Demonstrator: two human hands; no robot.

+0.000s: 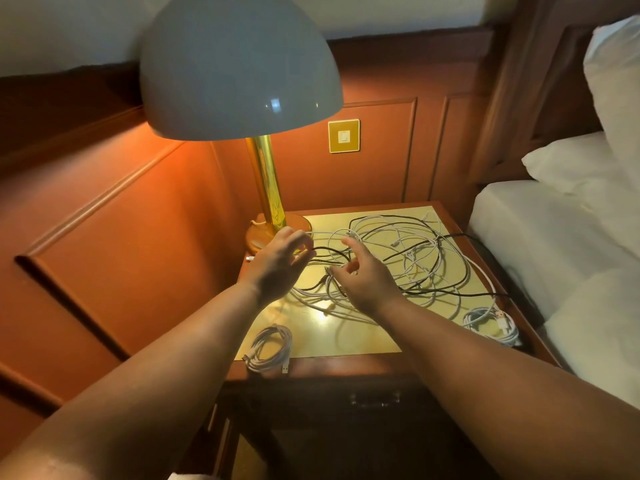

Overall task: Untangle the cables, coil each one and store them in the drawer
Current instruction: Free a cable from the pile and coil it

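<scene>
A tangle of white and black cables (420, 263) sprawls across the yellow top of the nightstand (349, 364). My left hand (277, 266) is at the tangle's left edge, and its fingertips pinch a black cable (327, 250). Just to its right, my right hand (365, 280) hovers over the tangle with loosely curled fingers whose tips touch the strands. One coiled white cable (270, 348) lies at the front left corner, and a second white coil (491, 323) lies at the front right. The drawer (375, 399) in the nightstand's front is closed.
A brass lamp (266, 188) with a large grey dome shade stands at the back left of the nightstand, close to my left hand. Wood panelling with a wall switch (343, 136) runs behind. A bed with white sheets (554, 244) lies to the right.
</scene>
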